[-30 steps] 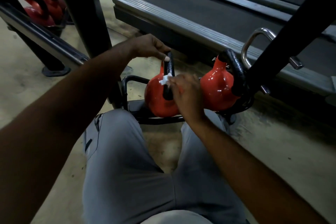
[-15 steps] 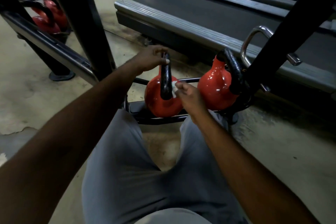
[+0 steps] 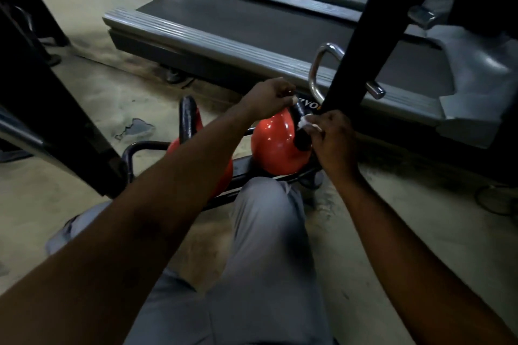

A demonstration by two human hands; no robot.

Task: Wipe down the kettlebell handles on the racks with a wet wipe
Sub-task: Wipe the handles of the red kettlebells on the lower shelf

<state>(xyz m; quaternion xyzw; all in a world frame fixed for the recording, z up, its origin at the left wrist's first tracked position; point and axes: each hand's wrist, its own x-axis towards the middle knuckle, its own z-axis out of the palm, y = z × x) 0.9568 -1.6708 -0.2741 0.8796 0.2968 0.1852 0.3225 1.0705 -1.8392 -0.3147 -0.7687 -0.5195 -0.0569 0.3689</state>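
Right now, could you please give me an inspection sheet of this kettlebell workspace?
Surface: concrete floor, stained, one chipped patch.
Job's things: left kettlebell and right kettlebell sit on a low black rack; wet wipe pressed against the right one's handle.
Clutter: nothing seen.
Hands: left hand grips the handle's top; right hand pinches the wet wipe.
Cables: nothing seen.
Surroundings: treadmill behind the rack; black upright frame by the right hand.

A low black rack [image 3: 145,145] on the concrete floor [image 3: 112,87] bears the left kettlebell [image 3: 187,117] beside the right kettlebell [image 3: 273,143]
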